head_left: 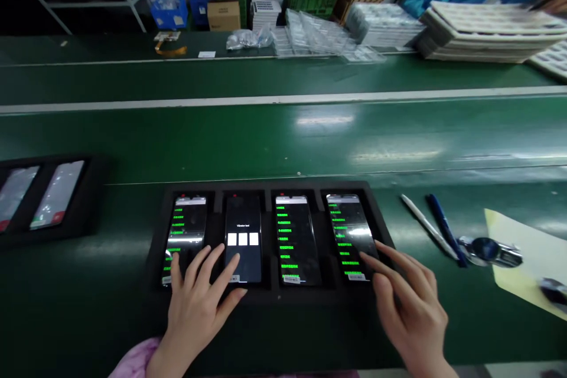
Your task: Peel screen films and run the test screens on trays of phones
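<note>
Left hand (198, 292) spread open over the leftmost phone (191, 221) and the "Vibrator test" phone (243, 212), right hand (410, 292) loosely open at the rightmost phone (349, 218), neither gripping. Phones sit in a black tray (305, 295). Looks like screen-check tapping; next tap needs a clean fingertip imo.

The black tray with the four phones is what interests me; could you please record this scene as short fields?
Black tray: holds four phones in a row
Screens: second phone from left reads "Vibrator test" above three white squares; leftmost phone, third phone and rightmost phone list green text
Left hand: fingers spread over leftmost and second phones
Right hand: fingertips at rightmost phone's lower right
Right of tray: white pen, blue pen, yellow paper
Left of tray: another dark tray, partly in view
</note>
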A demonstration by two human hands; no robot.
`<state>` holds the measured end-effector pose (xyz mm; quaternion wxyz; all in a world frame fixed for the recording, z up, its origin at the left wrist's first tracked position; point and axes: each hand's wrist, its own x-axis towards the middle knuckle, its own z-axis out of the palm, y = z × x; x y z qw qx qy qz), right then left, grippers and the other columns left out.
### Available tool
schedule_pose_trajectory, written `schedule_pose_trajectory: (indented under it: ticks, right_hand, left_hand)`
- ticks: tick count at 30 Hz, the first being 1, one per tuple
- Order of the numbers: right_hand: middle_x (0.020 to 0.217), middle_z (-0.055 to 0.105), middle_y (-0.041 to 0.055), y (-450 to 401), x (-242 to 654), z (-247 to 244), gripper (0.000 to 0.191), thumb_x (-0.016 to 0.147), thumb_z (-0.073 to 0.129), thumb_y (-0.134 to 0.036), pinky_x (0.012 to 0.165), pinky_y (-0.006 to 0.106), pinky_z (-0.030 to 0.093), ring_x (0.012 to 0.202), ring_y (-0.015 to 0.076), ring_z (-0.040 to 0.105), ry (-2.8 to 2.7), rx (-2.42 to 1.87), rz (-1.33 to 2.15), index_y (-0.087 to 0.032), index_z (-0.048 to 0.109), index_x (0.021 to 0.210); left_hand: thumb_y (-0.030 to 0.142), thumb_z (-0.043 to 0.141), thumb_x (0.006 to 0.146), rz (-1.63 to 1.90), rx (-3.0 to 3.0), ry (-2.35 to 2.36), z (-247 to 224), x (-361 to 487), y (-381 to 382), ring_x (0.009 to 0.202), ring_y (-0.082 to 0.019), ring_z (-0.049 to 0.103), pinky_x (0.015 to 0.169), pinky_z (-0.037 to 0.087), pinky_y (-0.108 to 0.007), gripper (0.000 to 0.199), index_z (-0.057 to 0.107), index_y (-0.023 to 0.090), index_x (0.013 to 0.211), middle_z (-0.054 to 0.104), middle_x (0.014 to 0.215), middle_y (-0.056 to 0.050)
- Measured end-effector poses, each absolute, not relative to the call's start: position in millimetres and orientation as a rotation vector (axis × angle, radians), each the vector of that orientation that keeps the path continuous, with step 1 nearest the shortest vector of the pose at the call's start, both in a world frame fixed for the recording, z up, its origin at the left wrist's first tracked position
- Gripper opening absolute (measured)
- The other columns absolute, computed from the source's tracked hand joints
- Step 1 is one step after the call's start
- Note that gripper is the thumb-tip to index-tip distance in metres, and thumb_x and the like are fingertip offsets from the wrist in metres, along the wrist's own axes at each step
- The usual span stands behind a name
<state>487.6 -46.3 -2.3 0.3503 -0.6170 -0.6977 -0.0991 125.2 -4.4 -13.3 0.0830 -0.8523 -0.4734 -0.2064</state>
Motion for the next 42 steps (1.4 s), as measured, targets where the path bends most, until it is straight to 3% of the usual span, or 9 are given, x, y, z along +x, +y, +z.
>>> schedule_pose_trajectory:
  ticks: [10,18,23,27,30,35,42]
  right_hand:
    - [0.128,0.070,0.0130,-39.9,494.2,-25.4,0.022,0.103,0.057,-0.016,0.098,0.046,0.047,0.113,0.0289,0.066,-1.667,-1.603,-0.233,-0.019,0.076,0.114]
    - [0.132,0.066,0.0096,-61.5,498.7,-9.8,0.028,0.105,0.050,-0.015,0.097,0.043,0.051,0.116,0.0253,0.063,-1.748,-1.605,-0.139,-0.023,0.072,0.121]
    - [0.139,0.062,0.0123,-74.4,502.4,-7.8,0.030,0.106,0.048,-0.018,0.100,0.046,0.048,0.123,0.0285,0.057,-1.881,-1.654,-0.128,-0.021,0.069,0.129]
    - [0.146,0.058,0.0153,-68.0,502.1,-7.7,0.029,0.107,0.052,-0.025,0.097,0.052,0.043,0.126,0.0362,0.055,-1.943,-1.816,-0.269,-0.023,0.069,0.132]
    - [0.148,0.057,0.0157,-63.2,495.2,-2.5,0.026,0.106,0.054,-0.023,0.097,0.054,0.041,0.127,0.0386,0.054,-1.903,-1.821,-0.311,-0.024,0.071,0.125]
    - [0.139,0.063,0.0150,-52.7,468.8,1.8,0.024,0.106,0.052,-0.018,0.099,0.049,0.041,0.123,0.0322,0.057,-1.960,-1.617,-0.165,-0.020,0.070,0.121]
    - [0.139,0.063,0.0158,-32.7,438.3,-3.2,0.026,0.110,0.049,-0.027,0.104,0.051,0.040,0.124,0.0309,0.057,-2.104,-1.409,-0.068,-0.020,0.072,0.120]
  left_hand:
    - [0.047,0.051,0.105,-0.601,-2.563,-1.493,-4.5,132.7,-4.5,0.131,-0.029,0.053,0.132,0.007,-0.057,0.036,0.073,0.030,0.128,0.068,0.135,-0.008]
    - [0.054,0.054,0.103,-0.498,-2.616,-1.367,-2.1,155.4,18.8,0.136,-0.038,0.049,0.127,0.001,-0.071,0.048,0.064,0.025,0.140,0.057,0.148,-0.015]
    - [0.041,0.062,0.100,-0.751,-2.541,-1.455,-10.6,129.5,-1.0,0.129,-0.037,0.055,0.127,0.020,-0.067,0.047,0.061,0.019,0.141,0.062,0.139,-0.018]
    - [0.034,0.065,0.097,-0.769,-2.484,-1.513,-16.6,105.6,-16.9,0.122,-0.034,0.059,0.126,0.023,-0.065,0.045,0.062,0.019,0.139,0.066,0.132,-0.017]
    - [0.034,0.065,0.097,-0.751,-2.453,-1.548,-18.3,92.4,-22.4,0.120,-0.033,0.059,0.127,0.024,-0.063,0.044,0.062,0.020,0.138,0.066,0.130,-0.017]
    - [0.037,0.062,0.099,-0.703,-2.414,-1.588,-17.1,85.3,-22.6,0.122,-0.032,0.057,0.128,0.020,-0.061,0.043,0.062,0.017,0.136,0.064,0.132,-0.018]
    - [0.048,0.055,0.102,-0.531,-2.467,-1.594,-14.1,97.4,-18.6,0.131,-0.031,0.052,0.131,0.010,-0.057,0.049,0.059,0.020,0.141,0.060,0.141,-0.016]
